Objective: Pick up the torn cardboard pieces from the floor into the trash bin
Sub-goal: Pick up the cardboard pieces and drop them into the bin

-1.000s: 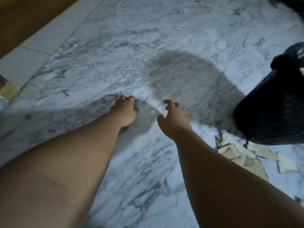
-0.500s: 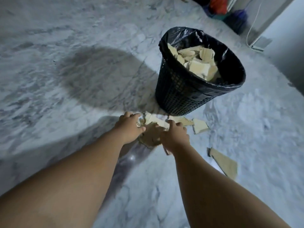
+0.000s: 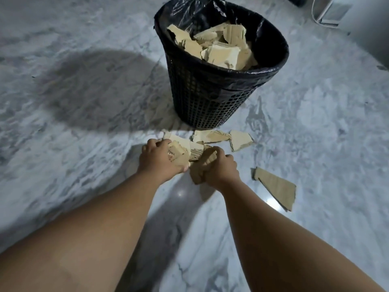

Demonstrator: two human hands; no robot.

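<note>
I read the left hand (image 3: pixel 161 160) curled around stacked cardboard pieces (image 3: pixel 179 153) on the floor (image 3: pixel 84 144). The right hand (image 3: pixel 220 167) grips a darker piece (image 3: pixel 195 175) touching them. The trash bin (image 3: pixel 210 98) stands just beyond, holding cardboard. A long scrap (image 3: pixel 275 187) lies apart at right.

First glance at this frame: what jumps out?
The black mesh trash bin at top centre, heaped with torn cardboard. Just below it, the left hand and right hand both grip a pile of cardboard scraps on the marble floor. One large piece lies alone to the right.
</note>
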